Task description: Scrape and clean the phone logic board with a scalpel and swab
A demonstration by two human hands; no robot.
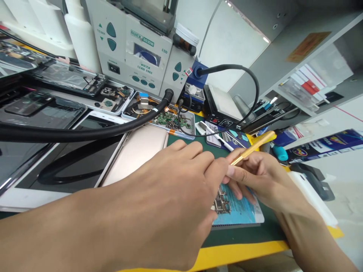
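My right hand [263, 173] pinches a slim gold-coloured tool [253, 146] with a widened handle end pointing up to the right. The tool's other end disappears behind the fingers of my left hand [184, 177], so its working tip is hidden. My left hand is closed, with its fingertips out of sight; the two hands meet at the tool. Below them, a small circuit board with metal frames [222, 203] rests on a blue pad [245, 216], partly covered by my left hand.
Phones, including a white-framed one [24, 200], lie at left under a thick black hose [85, 134]. Behind stand a QUICK soldering station [141, 79] and trays of parts [184, 133]. A white brush [218, 138] lies beyond my hands; a yellow edge [241, 250] runs along the front.
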